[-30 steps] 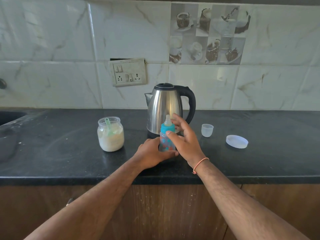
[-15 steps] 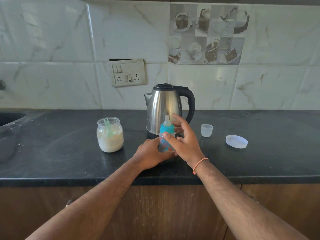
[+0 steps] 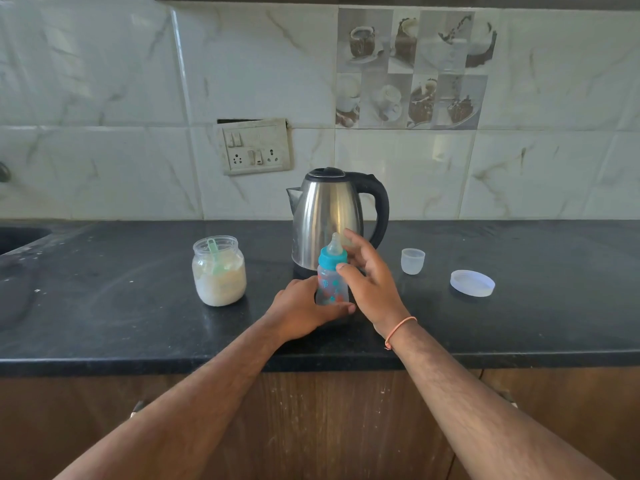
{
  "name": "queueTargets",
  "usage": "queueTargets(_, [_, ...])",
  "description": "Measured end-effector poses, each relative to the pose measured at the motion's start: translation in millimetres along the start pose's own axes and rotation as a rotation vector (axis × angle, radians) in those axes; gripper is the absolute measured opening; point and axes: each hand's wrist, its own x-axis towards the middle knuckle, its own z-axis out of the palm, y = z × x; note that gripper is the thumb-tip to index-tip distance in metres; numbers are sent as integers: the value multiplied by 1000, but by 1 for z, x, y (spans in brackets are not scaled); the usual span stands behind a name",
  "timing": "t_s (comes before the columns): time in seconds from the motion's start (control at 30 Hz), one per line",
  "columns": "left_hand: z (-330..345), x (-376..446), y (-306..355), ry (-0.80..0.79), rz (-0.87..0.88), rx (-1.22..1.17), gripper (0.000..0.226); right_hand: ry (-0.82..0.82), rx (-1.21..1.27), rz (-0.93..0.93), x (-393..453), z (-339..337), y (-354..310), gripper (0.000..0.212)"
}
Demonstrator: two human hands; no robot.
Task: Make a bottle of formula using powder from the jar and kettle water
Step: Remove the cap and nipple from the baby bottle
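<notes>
A small clear baby bottle [image 3: 330, 287] with a blue collar and teat stands on the black counter [image 3: 519, 323], right in front of the steel kettle [image 3: 325, 216]. My left hand [image 3: 301, 311] grips the bottle's lower half. My right hand [image 3: 372, 282] is beside the collar with its fingers spread; the thumb tip touches the bottle just under the collar. The open glass jar [image 3: 219, 271] of pale powder, with a green scoop [image 3: 214, 252] standing in it, sits left of the bottle.
A clear bottle cap [image 3: 412, 260] and a white jar lid [image 3: 472, 283] lie on the counter to the right. A sink [image 3: 17, 237] is at the far left. A wall socket [image 3: 256, 147] is above the kettle, on the tiled wall.
My right hand's fingers have loosened from the blue collar and spread a little. The left hand and the bottle have stayed in place.
</notes>
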Motion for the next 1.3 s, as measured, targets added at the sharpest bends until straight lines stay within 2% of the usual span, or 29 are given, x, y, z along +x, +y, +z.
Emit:
queueTargets(0.2, [0, -1, 1, 1, 8, 10, 48, 19, -41, -2, 0, 2, 3, 69])
queueTargets(0.4, [0, 2, -4, 13, 12, 39, 57, 76, 122, 3, 2, 0, 2, 51])
queueTargets(0.63, [-3, -1, -5, -1, -18, 2, 69, 182, 239, 125, 7, -27, 1, 43])
queueTargets(0.8, [-2, 0, -9, 2, -6, -9, 73, 181, -28, 194, 28, -84, -4, 26])
queueTargets(0.97, [-3, -1, -8, -4, 13, -33, 70, 175, -295, 233, 58, -141, -5, 41])
queueTargets(1.17, [-3, -1, -6, -1, 15, -38, 71, 169, -350, 308, 91, -166, -4, 60])
queueTargets(1.3, [-4, 0, -6, -5, 7, -39, 70, 147, -458, 341, 108, -165, 9, 63])
